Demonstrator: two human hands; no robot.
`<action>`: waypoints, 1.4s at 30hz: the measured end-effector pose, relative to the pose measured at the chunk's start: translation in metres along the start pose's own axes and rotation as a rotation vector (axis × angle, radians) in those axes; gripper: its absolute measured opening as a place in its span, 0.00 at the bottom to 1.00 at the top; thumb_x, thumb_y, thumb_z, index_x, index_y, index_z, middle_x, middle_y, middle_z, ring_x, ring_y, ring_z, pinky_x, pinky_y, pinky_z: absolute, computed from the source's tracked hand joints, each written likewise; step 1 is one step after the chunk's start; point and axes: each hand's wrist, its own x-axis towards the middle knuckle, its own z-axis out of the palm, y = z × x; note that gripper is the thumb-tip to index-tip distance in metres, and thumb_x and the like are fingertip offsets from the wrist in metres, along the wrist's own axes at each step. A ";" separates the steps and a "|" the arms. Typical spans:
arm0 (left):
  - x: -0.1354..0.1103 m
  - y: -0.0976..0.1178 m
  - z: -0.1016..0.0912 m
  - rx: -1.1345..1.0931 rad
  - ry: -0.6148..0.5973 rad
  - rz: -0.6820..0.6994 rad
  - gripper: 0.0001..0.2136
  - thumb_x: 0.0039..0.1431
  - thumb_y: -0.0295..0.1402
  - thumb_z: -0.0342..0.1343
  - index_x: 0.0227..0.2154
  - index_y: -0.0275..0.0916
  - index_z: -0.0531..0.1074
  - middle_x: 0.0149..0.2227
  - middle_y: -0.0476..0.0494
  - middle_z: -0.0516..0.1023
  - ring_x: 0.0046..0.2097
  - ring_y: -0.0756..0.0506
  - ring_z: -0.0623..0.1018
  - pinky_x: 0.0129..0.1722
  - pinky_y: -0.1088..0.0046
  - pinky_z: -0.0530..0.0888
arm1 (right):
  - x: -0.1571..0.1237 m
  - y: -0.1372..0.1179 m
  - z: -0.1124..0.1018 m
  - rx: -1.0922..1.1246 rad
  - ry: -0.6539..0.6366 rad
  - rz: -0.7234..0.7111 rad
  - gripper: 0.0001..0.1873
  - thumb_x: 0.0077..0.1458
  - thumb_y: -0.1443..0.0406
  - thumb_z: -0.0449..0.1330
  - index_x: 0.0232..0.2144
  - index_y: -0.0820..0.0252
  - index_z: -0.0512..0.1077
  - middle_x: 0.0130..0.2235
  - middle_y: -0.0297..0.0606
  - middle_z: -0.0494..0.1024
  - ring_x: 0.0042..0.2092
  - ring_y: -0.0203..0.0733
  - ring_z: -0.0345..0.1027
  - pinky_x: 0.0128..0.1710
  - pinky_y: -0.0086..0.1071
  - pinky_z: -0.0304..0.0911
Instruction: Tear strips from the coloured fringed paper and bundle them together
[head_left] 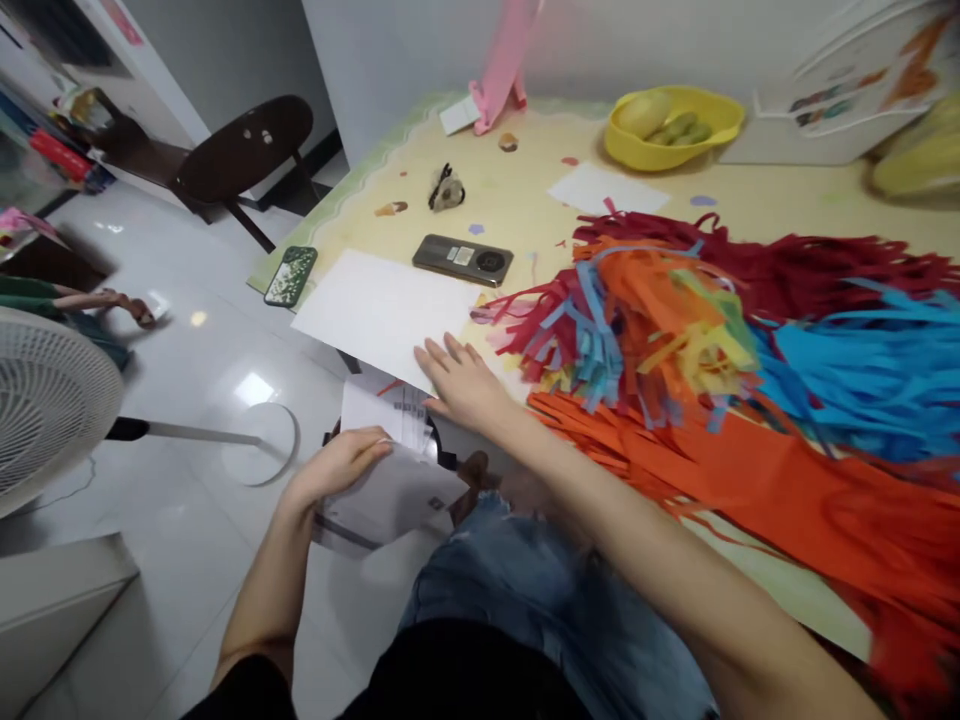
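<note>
A blank white sheet of paper (367, 305) lies on the table's left end, its near edge along the table edge. My right hand (465, 385) rests on that sheet's near right corner with fingers stretched out. Lower and to the left, my left hand (349, 462) is closed on printed papers (409, 485) beneath table level, thumb and fingers pressed at their edge. Some print and a small square code show on these papers. Right of my right hand spreads a heap of cut crepe-like strips: orange strips (750, 460), blue strips (877, 360) and dark red strips (810, 270).
A dark phone-like device (463, 260) and a patterned phone (291, 276) lie beside the sheet. Farther back are a hair claw (447, 190), a pink stand (502, 70) and a yellow bowl (637, 150) of fruit. A white fan (52, 400) and brown chair (247, 145) stand left.
</note>
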 end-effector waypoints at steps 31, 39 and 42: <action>-0.006 -0.026 -0.046 -0.312 0.273 0.115 0.23 0.62 0.51 0.57 0.37 0.33 0.84 0.48 0.33 0.84 0.48 0.37 0.81 0.46 0.69 0.76 | -0.049 0.021 -0.066 1.127 0.321 0.397 0.23 0.48 0.48 0.69 0.36 0.58 0.75 0.32 0.36 0.79 0.31 0.41 0.69 0.32 0.33 0.65; 0.039 -0.032 -0.053 -0.571 0.336 -0.075 0.26 0.46 0.55 0.67 0.26 0.31 0.78 0.25 0.42 0.80 0.28 0.46 0.76 0.26 0.74 0.69 | -0.040 0.033 -0.059 1.081 0.368 0.499 0.21 0.47 0.48 0.65 0.34 0.58 0.73 0.28 0.35 0.75 0.27 0.40 0.66 0.26 0.33 0.63; 0.052 -0.032 -0.055 -0.606 0.346 -0.106 0.26 0.42 0.56 0.68 0.25 0.32 0.76 0.22 0.44 0.78 0.26 0.46 0.75 0.25 0.74 0.69 | -0.038 0.036 -0.056 1.126 0.346 0.504 0.24 0.49 0.51 0.63 0.44 0.58 0.72 0.28 0.34 0.75 0.27 0.41 0.67 0.25 0.33 0.65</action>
